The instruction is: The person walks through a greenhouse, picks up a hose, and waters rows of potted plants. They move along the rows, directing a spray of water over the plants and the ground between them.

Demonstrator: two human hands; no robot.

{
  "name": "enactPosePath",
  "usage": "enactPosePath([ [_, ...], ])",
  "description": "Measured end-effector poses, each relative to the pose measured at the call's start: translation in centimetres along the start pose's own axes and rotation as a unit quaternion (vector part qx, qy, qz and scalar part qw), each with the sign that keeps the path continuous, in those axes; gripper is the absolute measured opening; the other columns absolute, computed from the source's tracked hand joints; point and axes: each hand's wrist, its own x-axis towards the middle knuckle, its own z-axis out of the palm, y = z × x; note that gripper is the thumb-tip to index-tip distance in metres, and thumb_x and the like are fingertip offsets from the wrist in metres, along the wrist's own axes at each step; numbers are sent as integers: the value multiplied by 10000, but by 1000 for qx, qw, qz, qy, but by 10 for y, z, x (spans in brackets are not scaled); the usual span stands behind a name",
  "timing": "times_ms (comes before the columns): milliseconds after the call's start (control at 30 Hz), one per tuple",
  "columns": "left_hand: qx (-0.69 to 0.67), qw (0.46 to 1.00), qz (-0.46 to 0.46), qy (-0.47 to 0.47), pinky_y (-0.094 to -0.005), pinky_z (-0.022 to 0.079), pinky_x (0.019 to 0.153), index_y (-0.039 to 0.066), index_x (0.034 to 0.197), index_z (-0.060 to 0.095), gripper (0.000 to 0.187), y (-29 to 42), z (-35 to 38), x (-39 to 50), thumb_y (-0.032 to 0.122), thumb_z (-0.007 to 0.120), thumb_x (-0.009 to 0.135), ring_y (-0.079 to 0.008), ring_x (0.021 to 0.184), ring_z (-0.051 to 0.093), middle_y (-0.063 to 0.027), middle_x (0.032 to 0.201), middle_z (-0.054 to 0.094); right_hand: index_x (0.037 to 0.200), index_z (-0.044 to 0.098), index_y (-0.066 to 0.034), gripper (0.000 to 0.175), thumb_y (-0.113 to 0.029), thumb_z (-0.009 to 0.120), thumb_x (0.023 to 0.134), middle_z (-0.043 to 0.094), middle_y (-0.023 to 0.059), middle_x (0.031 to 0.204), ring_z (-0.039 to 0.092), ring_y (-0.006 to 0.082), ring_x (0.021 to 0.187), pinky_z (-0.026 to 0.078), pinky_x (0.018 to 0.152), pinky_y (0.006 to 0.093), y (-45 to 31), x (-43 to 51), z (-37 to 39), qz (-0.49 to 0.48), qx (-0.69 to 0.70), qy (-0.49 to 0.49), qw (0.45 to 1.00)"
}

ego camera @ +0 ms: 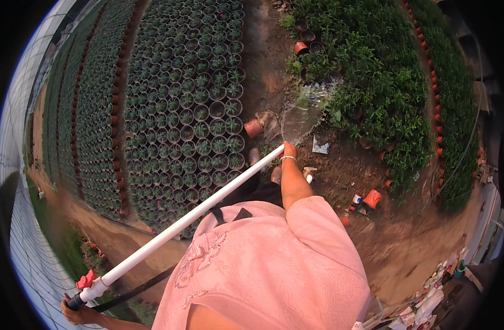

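My left hand (77, 314), at the lower left, grips the black hose end (75, 302) joined to a long white plastic pipe (194, 215). A valve with a red handle (86, 279) sits just beyond that hand. The pipe runs diagonally across my front. At its far end my right hand (290, 152), with a pale bangle on the wrist, holds the pipe near its mouth. Water (302, 117) fans out from there over the ground and the edge of the leafy green plants (359, 82). Left of the path stand dense rows of round pots with small spiky plants (201, 129).
A tipped terracotta-coloured pot (253, 128) and a torn packet (320, 145) lie ahead of my shoes (276, 175). A white pipe fitting (309, 177) is beside my right foot. Farther right lie a red pot (372, 199) and a can (356, 200). A black hose (140, 287) trails behind.
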Motion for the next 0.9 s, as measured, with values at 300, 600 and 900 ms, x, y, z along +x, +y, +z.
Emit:
enactPosePath([
  [300, -81, 994, -48, 57, -378, 514, 674, 33, 1051, 571, 376, 5, 40, 20, 86, 737, 718, -245, 772, 632, -92, 900, 657, 900, 542, -5, 268, -260, 584, 833, 561, 141, 777, 581, 263, 591, 487, 450, 409, 28, 2, -45, 62, 1, 17, 998],
  [600, -99, 986, -99, 88, -373, 524, 666, -3, 1170, 488, 534, 32, 103, 17, 175, 728, 727, -274, 742, 633, -125, 886, 639, 973, 553, 9, 287, -255, 571, 860, 569, 134, 846, 597, 265, 706, 509, 546, 409, -27, -13, -103, 42, 65, 62, 995],
  [900, -137, 978, -119, 104, -367, 514, 620, 16, 1200, 476, 540, 123, 124, 79, 194, 710, 747, -264, 702, 640, -103, 836, 637, 912, 533, 5, 279, -250, 599, 822, 559, 143, 809, 586, 267, 665, 520, 564, 415, -61, 5, -151, -12, 135, 110, 985],
])
